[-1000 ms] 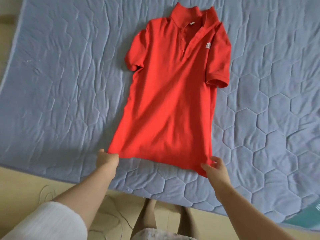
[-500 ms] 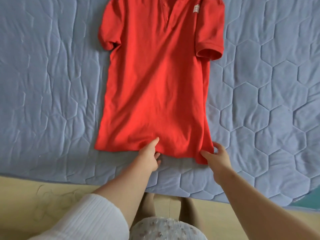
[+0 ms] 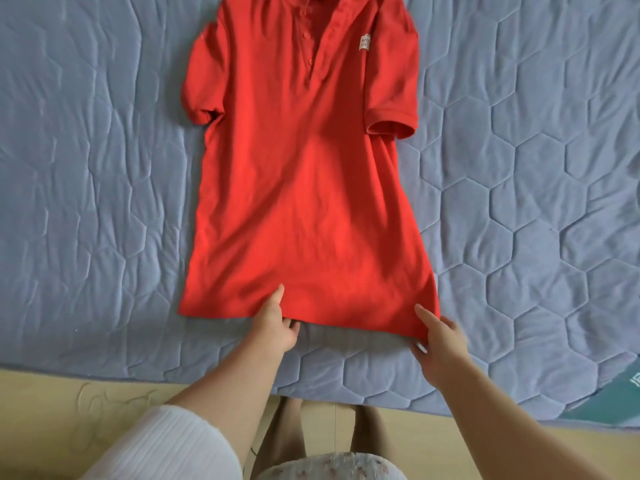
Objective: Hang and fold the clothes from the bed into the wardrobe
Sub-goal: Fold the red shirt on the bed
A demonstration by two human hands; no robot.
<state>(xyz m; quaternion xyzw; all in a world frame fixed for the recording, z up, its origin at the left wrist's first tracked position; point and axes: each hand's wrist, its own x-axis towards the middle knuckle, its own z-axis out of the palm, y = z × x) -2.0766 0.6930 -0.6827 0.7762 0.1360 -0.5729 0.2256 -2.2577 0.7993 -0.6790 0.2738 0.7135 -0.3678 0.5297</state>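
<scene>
A red polo shirt (image 3: 304, 188) lies face up and flat on the bed, collar at the far side, hem toward me. A small white label sits on its chest. My left hand (image 3: 275, 323) pinches the hem near its middle, thumb on top of the cloth. At the shirt's near right corner, my right hand (image 3: 438, 336) pinches the hem between thumb and fingers. The collar's top is cut off by the frame edge.
The bed carries a blue-grey quilted cover (image 3: 104, 202) with a hexagon pattern. Its near edge runs above a pale yellow floor (image 3: 69, 410). A teal item (image 3: 620, 393) shows at the bed's right corner. The wardrobe is out of view.
My left hand left the shirt's near left corner and moved right to the middle of the hem. My right hand stayed at the right corner. The camera tilted down a little.
</scene>
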